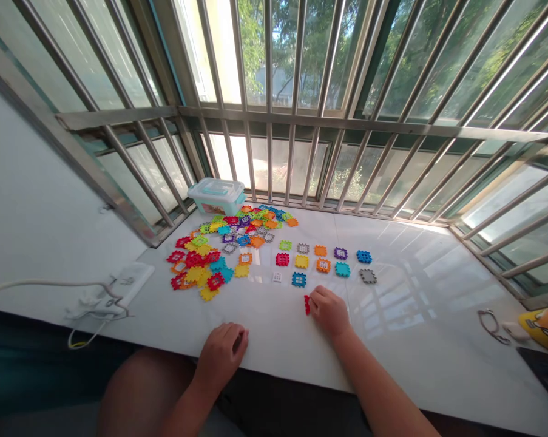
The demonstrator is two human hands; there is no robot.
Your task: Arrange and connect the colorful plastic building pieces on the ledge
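Note:
My right hand [329,311] pinches a red building tile [307,304] at its side, low over the white table. Just beyond lie a blue window tile [299,279] and a small white piece [277,277]. Sorted tiles sit in rows further back, among them a yellow tile [301,261], a red window tile [282,260], a teal tile [342,269] and a grey tile [368,276]. At the table's front edge rests my left hand [223,352], its fingers curled in loosely with nothing visible in them.
A loose heap of mixed coloured tiles [196,260] spreads over the left side. Behind it stands a lidded plastic box [216,195] against the window bars. A power strip [130,285] with cables lies at left. Glasses [493,326] and a dark phone [543,370] are at right.

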